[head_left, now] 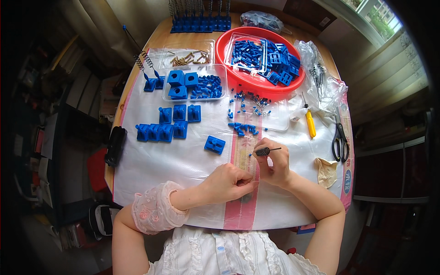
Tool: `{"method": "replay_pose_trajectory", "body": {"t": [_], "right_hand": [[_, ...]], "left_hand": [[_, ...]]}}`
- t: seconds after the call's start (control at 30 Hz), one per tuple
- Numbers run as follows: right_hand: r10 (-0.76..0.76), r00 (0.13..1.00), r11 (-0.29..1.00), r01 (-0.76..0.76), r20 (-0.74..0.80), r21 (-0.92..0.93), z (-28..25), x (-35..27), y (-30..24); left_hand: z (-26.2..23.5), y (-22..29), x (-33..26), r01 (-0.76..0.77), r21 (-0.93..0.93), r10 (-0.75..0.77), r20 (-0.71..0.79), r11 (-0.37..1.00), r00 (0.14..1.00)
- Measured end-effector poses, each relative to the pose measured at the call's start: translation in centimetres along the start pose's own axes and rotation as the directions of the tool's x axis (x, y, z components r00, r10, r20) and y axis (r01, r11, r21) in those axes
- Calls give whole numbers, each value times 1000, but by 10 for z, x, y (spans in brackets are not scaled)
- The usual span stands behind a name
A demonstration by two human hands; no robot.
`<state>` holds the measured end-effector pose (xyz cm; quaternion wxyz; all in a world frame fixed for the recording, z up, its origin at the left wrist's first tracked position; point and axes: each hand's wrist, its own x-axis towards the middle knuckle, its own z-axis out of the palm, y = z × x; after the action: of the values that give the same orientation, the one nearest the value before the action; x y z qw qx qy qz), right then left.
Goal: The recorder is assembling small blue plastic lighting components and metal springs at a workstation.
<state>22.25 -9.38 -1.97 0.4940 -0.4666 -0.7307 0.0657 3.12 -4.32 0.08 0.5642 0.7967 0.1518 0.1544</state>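
My right hand [275,168] is closed around a black coil spring [262,151], whose thin straight rod sticks out to the right. A tiny blue piece [250,155] shows just left of the coil; whether it joins the spring, I cannot tell. Beside it, my left hand [228,182] is curled with thumb and finger pinched together, and what they hold, if anything, is hidden. A single blue base block [214,145] lies beyond my left hand. Several small blue cone-shaped parts [243,129] are scattered past my right hand.
Blue bases [173,131] stand in rows at left, near a black case [116,146]. Behind are a clear tub [221,95], a screw tray [211,48] and a red basin [293,87]. A yellow screwdriver [311,124], scissors [339,143] and plastic bags [327,98] lie at right.
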Motion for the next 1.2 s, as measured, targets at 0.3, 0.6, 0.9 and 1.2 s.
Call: {"method": "replay_pose_trajectory", "body": {"t": [0.3,0.6,0.9,1.2], "right_hand": [[23,1000,1000,-24,-3,-9,0,0,-2],[363,904,889,-262,-228,376,-19,17,-15],[351,914,820,-196,-202,538,-16,16,-32],[308,932,868,-194,-189,458,-11,11,-33]], "left_hand": [[-1,-1,-1,27,15,-27,17,1000,999],[2,-4,-2,49,-404,-127,-168,914,978],[3,-8,3,15,-601,-167,-198,799,966],[2,-15,4,23,-595,-191,-222,804,956]]}}
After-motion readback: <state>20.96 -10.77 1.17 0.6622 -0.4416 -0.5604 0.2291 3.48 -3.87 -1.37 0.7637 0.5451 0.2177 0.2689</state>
